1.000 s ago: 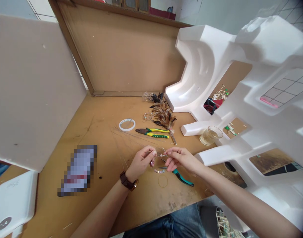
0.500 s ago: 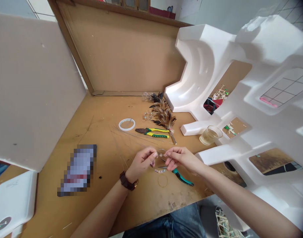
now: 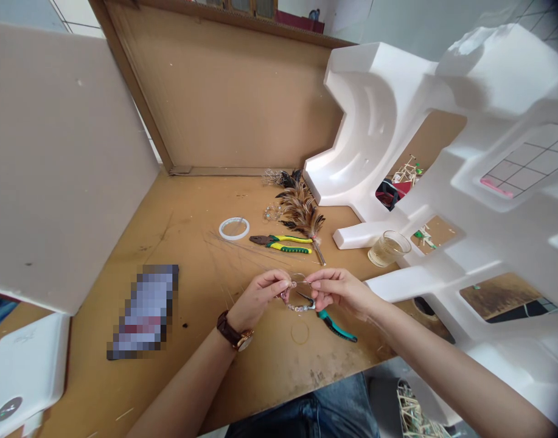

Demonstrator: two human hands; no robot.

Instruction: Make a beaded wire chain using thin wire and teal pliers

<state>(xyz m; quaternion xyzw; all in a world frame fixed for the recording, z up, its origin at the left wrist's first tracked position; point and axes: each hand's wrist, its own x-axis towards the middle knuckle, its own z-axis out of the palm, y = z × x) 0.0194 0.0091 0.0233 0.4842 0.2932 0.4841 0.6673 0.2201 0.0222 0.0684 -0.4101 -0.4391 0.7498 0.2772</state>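
Between my two hands hangs a loop of thin wire strung with clear and pinkish beads, a beaded bracelet, above the table. My left hand, with a brown-strapped watch on its wrist, pinches the loop's left side at some pink beads. The thumb and forefinger of my right hand are closed on the wire at the right side. Below lie teal-handled pliers, their jaws partly behind the loop and right fingers. A thin gold-coloured wire ring rests nearer to me.
Beyond my hands lie yellow-green pliers, a white roll, a feather bundle and loose wires. A glass of liquid stands by the white foam piece at right. A blurred phone-like object lies left, near a white device.
My right fingers have shifted slightly right, away from the left ones. The left hand has turned a little, and more of the beaded loop shows below my fingers.
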